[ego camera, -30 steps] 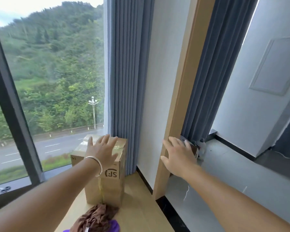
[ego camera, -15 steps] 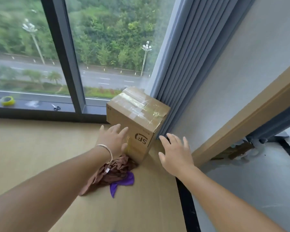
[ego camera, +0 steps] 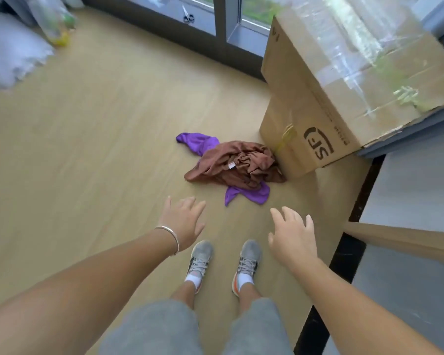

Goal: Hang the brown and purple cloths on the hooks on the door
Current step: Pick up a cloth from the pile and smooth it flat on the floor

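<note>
While the brown cloth [ego camera: 235,163] lies crumpled over the purple cloth [ego camera: 199,142] at frame centre against a cardboard box [ego camera: 344,80], left hand [ego camera: 183,222] and right hand [ego camera: 292,237] hover below, fingers spread, empty.

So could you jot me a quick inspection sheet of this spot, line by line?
Surface: light wooden floor.
Job's things: brown cloth crumpled on top of purple cloth, beside the cardboard box; no hooks in view.
Clutter: scissors on the window ledge; blurred plastic bags far left.
Hands: left hand and right hand open, above the floor, holding nothing.
Cables: nothing seen.
Surroundings: window, person's grey shoes.
</note>
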A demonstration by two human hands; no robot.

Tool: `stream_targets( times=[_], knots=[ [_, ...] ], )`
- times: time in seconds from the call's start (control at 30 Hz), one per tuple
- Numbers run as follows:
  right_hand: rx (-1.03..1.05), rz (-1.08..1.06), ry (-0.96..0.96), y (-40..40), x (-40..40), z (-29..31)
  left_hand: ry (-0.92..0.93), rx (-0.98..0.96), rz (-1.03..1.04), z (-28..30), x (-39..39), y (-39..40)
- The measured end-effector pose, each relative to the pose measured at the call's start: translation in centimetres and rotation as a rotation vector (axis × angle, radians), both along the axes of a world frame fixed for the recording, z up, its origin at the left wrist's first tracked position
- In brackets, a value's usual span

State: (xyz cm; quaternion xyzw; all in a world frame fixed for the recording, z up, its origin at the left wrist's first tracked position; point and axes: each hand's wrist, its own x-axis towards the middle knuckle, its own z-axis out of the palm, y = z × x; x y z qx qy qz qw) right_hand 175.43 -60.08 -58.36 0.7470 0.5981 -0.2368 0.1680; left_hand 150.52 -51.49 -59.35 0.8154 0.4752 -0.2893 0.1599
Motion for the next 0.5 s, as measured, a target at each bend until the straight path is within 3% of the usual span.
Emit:
stream_targets(
  times=[0.23, 0.5],
  knots=[
    [-0.164, 0.151, 0.006, 0.8, 2.5, -10.9, 0.031, -0.16, 0.003, -10.0, 0.3, -3.7],
    [-0.272, 0.185, 0.03, 2.3, 1.3, -27.6, 0.015, -0.237, 0.104, -27.3, 1.9, -2.8]
  ],
)
